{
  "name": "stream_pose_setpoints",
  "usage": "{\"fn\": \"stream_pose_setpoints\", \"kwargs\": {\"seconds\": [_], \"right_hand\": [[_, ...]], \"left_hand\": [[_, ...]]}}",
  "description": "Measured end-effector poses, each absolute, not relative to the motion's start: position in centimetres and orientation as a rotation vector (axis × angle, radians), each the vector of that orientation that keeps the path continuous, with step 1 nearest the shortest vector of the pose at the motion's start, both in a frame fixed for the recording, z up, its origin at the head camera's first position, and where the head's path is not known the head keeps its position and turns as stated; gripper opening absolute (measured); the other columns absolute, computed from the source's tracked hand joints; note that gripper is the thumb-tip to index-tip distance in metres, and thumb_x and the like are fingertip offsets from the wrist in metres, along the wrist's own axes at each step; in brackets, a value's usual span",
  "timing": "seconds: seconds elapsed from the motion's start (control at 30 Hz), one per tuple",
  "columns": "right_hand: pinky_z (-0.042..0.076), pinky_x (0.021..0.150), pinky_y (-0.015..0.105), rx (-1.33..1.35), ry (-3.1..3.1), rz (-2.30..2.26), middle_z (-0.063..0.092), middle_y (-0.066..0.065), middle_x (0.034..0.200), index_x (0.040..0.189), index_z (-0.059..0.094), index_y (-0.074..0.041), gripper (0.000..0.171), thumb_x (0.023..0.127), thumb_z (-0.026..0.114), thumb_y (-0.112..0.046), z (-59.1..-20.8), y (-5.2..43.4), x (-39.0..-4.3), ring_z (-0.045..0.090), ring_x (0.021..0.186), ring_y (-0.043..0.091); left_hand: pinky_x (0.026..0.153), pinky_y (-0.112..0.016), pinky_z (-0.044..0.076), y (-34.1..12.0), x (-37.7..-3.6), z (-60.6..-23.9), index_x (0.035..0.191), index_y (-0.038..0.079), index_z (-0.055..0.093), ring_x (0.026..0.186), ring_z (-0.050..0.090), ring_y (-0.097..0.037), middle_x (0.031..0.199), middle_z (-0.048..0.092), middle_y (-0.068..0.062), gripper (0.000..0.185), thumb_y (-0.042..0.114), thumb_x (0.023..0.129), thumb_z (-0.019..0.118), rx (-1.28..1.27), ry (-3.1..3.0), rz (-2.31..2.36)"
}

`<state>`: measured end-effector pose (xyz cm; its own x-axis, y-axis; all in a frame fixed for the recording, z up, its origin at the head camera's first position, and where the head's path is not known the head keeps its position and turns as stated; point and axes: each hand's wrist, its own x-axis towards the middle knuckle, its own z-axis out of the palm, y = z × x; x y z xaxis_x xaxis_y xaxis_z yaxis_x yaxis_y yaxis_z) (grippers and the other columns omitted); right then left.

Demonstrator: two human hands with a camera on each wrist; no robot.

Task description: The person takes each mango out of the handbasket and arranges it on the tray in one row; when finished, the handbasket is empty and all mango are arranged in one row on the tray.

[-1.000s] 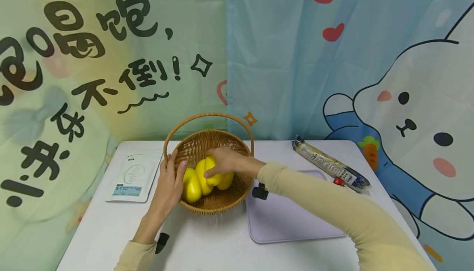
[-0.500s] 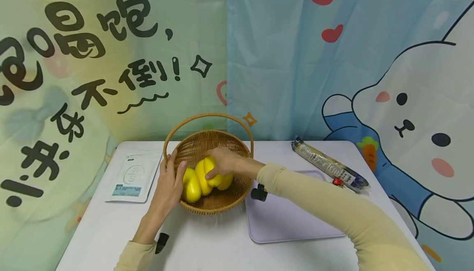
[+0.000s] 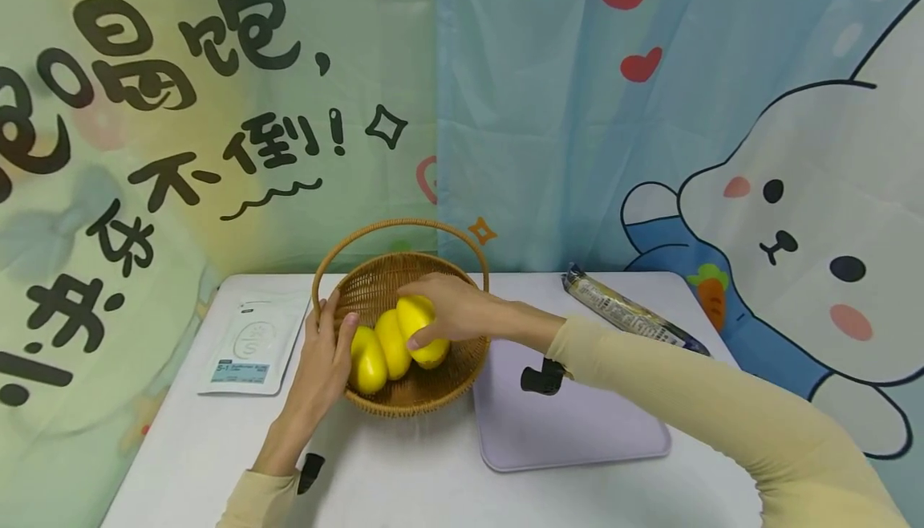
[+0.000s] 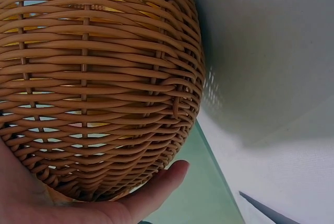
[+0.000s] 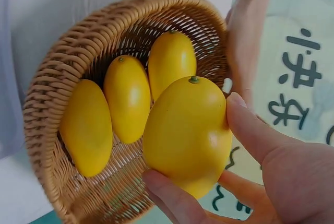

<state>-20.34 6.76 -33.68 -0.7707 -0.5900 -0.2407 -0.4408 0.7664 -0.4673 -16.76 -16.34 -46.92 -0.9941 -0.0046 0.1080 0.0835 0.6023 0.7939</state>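
The right hand [image 3: 451, 311] was curled round 1 yellow mango [image 5: 188, 132], thumb on one flank and fingers under the other, holding it just above the wicker basket [image 3: 375, 291] on the white bench [image 3: 404, 480]. 3 more mangoes [image 5: 128, 98] lay side by side in the basket's bowl. The left hand [image 3: 325, 355] cupped the basket's outer wall, fingers wrapped along the weave near the rim, steadying it.

The mango's skin looked smooth and glossy, so it would likely be a little slippery and moderately heavy for its bulk; the flesh probably bruises under a hard pinch. A broad grip across its widest middle, as shown, seemed the safest hold, clear of the stem end. The basket looked light and stiff and likely to slide or tip unless braced. A lilac mat [image 3: 577, 432] lay just right of the basket, a white pouch [image 3: 253, 343] to its left.
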Motion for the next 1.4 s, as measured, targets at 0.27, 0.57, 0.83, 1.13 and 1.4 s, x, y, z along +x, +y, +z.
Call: {"fn": "stream_pose_setpoints", "kwargs": {"seconds": [0.27,0.57,0.83,1.13,1.4], "right_hand": [[0.033,0.119,0.056,-0.778,2.595,-0.591,0.041,0.01,0.16,0.152,0.048,-0.018,0.077,0.086,0.082,-0.038,-31.8,12.3,-17.5,0.032,0.151,0.034],[0.052,0.1,0.052,-0.685,2.674,-0.613,0.047,0.016,0.154,0.149,0.052,-0.016,0.075,0.085,0.083,-0.038,-30.8,18.2,-16.2,0.055,0.127,0.033],[0.05,0.103,0.055,-0.617,2.694,-0.64,0.052,0.018,0.148,0.147,0.053,-0.011,0.075,0.084,0.083,-0.037,-34.9,20.5,-16.7,0.053,0.129,0.037],[0.045,0.107,0.059,-0.501,2.621,-0.787,0.043,0.028,0.152,0.146,0.054,-0.007,0.074,0.083,0.085,-0.03,-43.6,19.6,-17.0,0.05,0.132,0.042],[0.036,0.113,0.064,-0.534,2.608,-0.796,0.044,0.028,0.152,0.144,0.055,-0.003,0.073,0.083,0.085,-0.029,-46.4,19.0,-16.6,0.04,0.142,0.046]], "left_hand": [[0.114,-0.072,0.027,-16.6,-17.0,-46.7,0.165,0.024,0.012,0.148,0.026,-0.052,0.168,0.008,-0.023,0.067,0.056,0.108,0.027,-0.08,-2.727,-1.346],[0.114,-0.071,0.027,-16.8,-17.4,-46.6,0.165,0.024,0.012,0.148,0.028,-0.051,0.167,0.011,-0.023,0.067,0.056,0.108,0.027,-0.082,-2.718,-1.322],[0.114,-0.071,0.027,-16.9,-17.4,-46.9,0.165,0.024,0.013,0.148,0.028,-0.05,0.167,0.013,-0.023,0.068,0.057,0.107,0.027,-0.062,-2.717,-1.309],[0.114,-0.072,0.027,-16.7,-17.2,-47.3,0.165,0.024,0.014,0.149,0.027,-0.05,0.167,0.012,-0.024,0.068,0.057,0.107,0.027,-0.059,-2.724,-1.328],[0.113,-0.072,0.028,-16.6,-17.0,-47.2,0.165,0.027,0.013,0.148,0.028,-0.05,0.167,0.013,-0.023,0.066,0.057,0.108,0.028,-0.07,-2.717,-1.333]]}}
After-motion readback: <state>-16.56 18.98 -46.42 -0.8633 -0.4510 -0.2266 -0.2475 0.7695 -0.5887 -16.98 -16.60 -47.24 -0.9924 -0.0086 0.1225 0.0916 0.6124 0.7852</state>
